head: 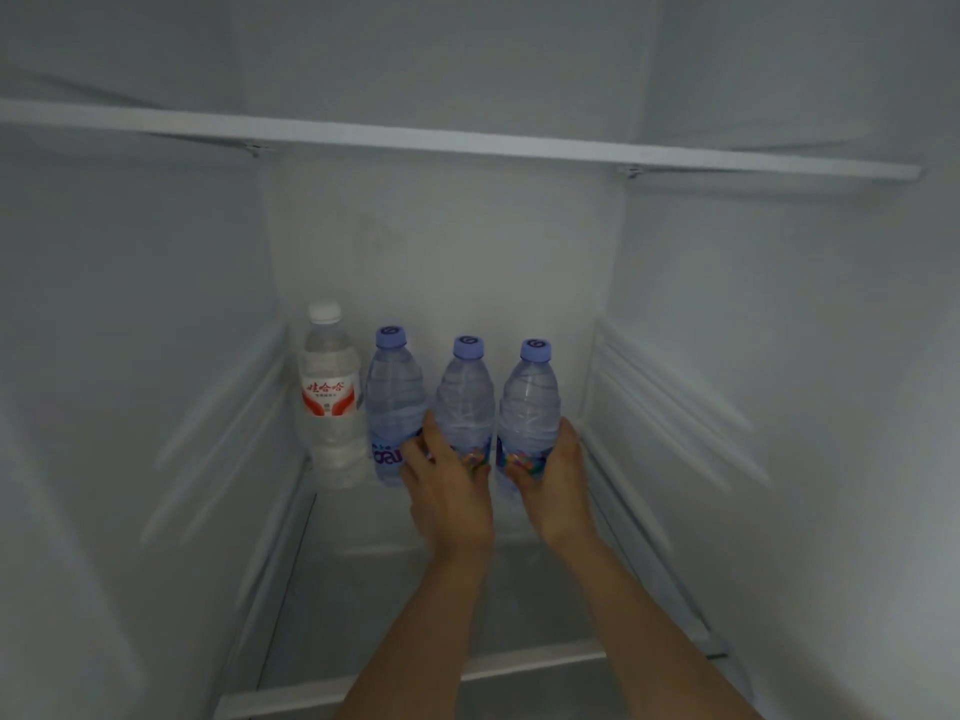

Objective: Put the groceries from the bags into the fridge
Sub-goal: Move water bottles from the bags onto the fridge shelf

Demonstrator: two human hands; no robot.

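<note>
Lining up water bottles at the back of the fridge shelf [415, 605]

Left hand [449, 491] is gripping the middle purple-cap bottle [465, 402], right hand [553, 480] gripping the right one [530, 402], both low at the label; full, thin-walled plastic, probably heavy-ish and squishy.

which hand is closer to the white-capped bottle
Left. The left hand grips the middle purple-capped bottle, two places right of the white-capped bottle. The right hand grips the rightmost bottle, farthest from it.
</note>
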